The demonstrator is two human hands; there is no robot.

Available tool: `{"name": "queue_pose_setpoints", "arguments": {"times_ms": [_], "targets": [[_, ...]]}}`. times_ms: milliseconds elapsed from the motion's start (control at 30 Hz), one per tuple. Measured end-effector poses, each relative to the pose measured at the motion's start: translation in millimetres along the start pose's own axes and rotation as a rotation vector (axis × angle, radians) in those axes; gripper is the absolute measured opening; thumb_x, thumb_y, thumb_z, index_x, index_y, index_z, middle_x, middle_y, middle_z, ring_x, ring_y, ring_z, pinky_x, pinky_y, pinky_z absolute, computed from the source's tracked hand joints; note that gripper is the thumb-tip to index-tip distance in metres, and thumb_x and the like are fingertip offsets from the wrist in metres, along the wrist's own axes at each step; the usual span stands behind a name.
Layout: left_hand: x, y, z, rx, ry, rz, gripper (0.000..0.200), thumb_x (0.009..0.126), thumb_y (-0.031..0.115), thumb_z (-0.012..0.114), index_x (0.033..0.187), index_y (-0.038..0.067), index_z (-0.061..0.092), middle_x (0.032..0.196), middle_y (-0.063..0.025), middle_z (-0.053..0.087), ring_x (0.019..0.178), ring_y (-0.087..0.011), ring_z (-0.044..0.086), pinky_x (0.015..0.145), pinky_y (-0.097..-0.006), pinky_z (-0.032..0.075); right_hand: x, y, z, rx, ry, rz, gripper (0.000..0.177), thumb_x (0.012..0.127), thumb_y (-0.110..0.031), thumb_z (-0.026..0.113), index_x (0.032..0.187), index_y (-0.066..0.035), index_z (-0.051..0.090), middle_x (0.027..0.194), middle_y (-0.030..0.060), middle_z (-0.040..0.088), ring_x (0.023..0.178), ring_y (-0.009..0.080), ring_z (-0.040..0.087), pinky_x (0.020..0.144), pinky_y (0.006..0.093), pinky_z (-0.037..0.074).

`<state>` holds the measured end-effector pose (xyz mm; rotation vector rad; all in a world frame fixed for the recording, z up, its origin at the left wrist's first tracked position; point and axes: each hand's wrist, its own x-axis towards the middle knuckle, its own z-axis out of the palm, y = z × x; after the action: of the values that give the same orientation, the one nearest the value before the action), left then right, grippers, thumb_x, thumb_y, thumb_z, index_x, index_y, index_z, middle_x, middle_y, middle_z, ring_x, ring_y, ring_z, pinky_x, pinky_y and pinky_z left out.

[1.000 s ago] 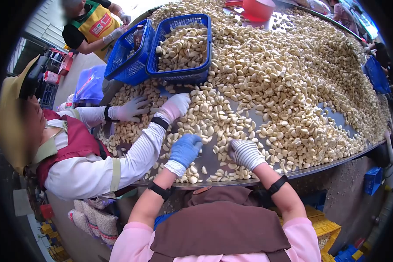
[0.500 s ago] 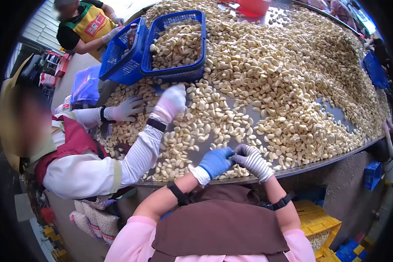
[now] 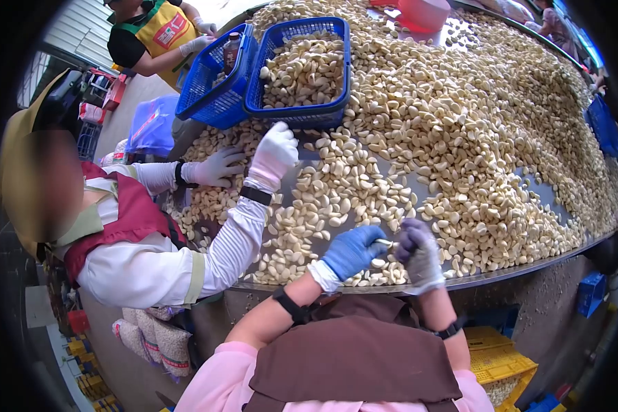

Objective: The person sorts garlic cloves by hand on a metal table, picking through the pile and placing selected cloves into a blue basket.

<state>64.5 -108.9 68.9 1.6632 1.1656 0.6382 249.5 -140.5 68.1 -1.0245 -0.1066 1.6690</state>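
Note:
In the head view, my left hand point(image 3: 353, 254), in a blue glove, is closed with a pale piece like a peeled garlic clove point(image 3: 388, 244) pinched at its fingertips. Just to its right, my right hand point(image 3: 420, 255), in a white glove with dark purplish fingers, has its fingers curled in; whatever they hold, if anything, is hidden. A small gap separates the two hands. Both are over the near edge of a metal table point(image 3: 419, 180), among many loose garlic cloves point(image 3: 453, 147) spread and heaped across it.
A co-worker point(image 3: 127, 237) at the left has both gloved hands over the cloves. Near them stand a blue basket of cloves point(image 3: 302, 72) and another blue basket point(image 3: 216, 86) with a bottle. A red container point(image 3: 424, 15) is at the back. Yellow crates point(image 3: 498, 360) stand below right.
My hands have come apart from touching, my right hand turning and lifting slightly, and the clove now shows at my left fingertips. The co-worker's nearer hand has turned. The whole view has shifted slightly.

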Motion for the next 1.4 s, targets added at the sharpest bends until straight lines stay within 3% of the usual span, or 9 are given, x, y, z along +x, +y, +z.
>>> {"name": "queue_pose_setpoints", "arguments": {"times_ms": [133,267,467,667,833,933,1067,1133,1400], "targets": [[-9.0,-40.8,-62.6,0.624,0.120,-0.343,0.030,0.081,0.028,0.072,0.104,0.008,0.066,0.097,-0.0140,0.063,0.087,-0.0329,0.065,0.079,-0.0428,0.052,-63.7,-74.9,-55.6,-1.091,-0.102,-0.096,0.021,0.087,-0.018,0.060,0.094,-0.002,0.072,0.060,-0.0014,0.055,0.053,0.0052,0.047,0.050,0.0225,0.039],[11.4,-112.9,-88.7,0.945,0.216,-0.255,0.027,0.082,0.020,0.066,0.107,0.010,0.062,0.100,-0.0155,0.061,0.087,-0.0327,0.066,0.075,-0.0442,0.053,-93.3,-101.9,-44.1,-2.160,-0.212,0.392,0.037,0.087,-0.041,0.061,0.084,-0.006,0.073,0.078,0.0205,0.067,0.077,0.0354,0.067,0.074,0.0451,0.052],[21.3,-92.7,-86.9,1.007,0.058,-0.338,0.023,0.083,0.014,0.060,0.105,0.009,0.060,0.102,-0.0190,0.064,0.090,-0.0363,0.066,0.076,-0.0470,0.053,-60.2,-73.0,-59.5,-2.268,0.029,-0.295,0.024,0.079,-0.032,0.068,0.074,-0.008,0.069,0.076,0.0139,0.068,0.074,0.0327,0.066,0.070,0.0449,0.051],[20.9,-98.2,-81.6,1.063,0.057,-0.399,0.018,0.083,0.011,0.056,0.100,0.009,0.062,0.091,-0.0194,0.067,0.087,-0.0362,0.067,0.076,-0.0473,0.053,-40.0,-76.3,-85.4,-2.165,0.232,-0.317,0.020,0.082,-0.027,0.064,0.078,-0.008,0.068,0.074,0.0140,0.068,0.074,0.0342,0.067,0.069,0.0458,0.052],[2.7,-78.4,-92.2,-0.744,0.098,-0.632,0.020,0.082,0.011,0.060,0.102,0.009,0.061,0.075,-0.0003,0.059,0.061,-0.0137,0.061,0.047,-0.0257,0.047,-39.6,-69.6,-76.4,-2.151,0.136,-0.154,0.025,0.082,-0.033,0.065,0.089,-0.009,0.068,0.080,0.0149,0.069,0.078,0.0329,0.068,0.073,0.0442,0.052],[4.5,-32.5,-66.3,-0.949,0.051,-0.747,0.020,0.083,0.012,0.059,0.103,0.009,0.062,0.075,-0.0013,0.060,0.055,-0.0128,0.059,0.046,-0.0227,0.045,-24.7,-35.2,-77.4,-2.214,0.034,-0.155,0.042,0.075,-0.038,0.071,0.102,-0.005,0.066,0.087,0.0150,0.070,0.083,0.0334,0.068,0.077,0.0434,0.052],[34.5,-40.7,-19.9,-0.299,-0.179,-0.684,0.018,0.089,0.016,0.057,0.102,0.011,0.067,0.081,-0.0034,0.065,0.071,-0.0144,0.065,0.058,-0.0287,0.051,-15.4,-34.8,-50.1,-2.265,-0.025,-0.119,0.035,0.075,-0.029,0.071,0.099,-0.004,0.066,0.094,0.0177,0.069,0.089,0.0306,0.068,0.076,0.0426,0.054],[51.6,-99.2,0.5,0.088,0.053,-0.225,0.025,0.092,0.015,0.054,0.113,0.007,0.064,0.085,-0.0045,0.067,0.073,-0.0135,0.062,0.064,-0.0292,0.051,-16.5,-30.9,-55.3,-2.212,-0.036,-0.149,0.041,0.074,-0.028,0.071,0.103,0.000,0.063,0.094,0.0195,0.067,0.089,0.0326,0.067,0.079,0.0447,0.054],[48.1,-53.9,-18.9,0.620,-0.116,-0.246,0.031,0.089,0.030,0.057,0.113,0.012,0.063,0.103,-0.0172,0.069,0.095,-0.0330,0.066,0.086,-0.0419,0.051,-32.8,-48.3,-70.6,-1.883,-0.192,0.064,0.039,0.077,-0.027,0.067,0.112,-0.010,0.065,0.102,0.0187,0.065,0.098,0.0365,0.063,0.089,0.0439,0.050]]}}
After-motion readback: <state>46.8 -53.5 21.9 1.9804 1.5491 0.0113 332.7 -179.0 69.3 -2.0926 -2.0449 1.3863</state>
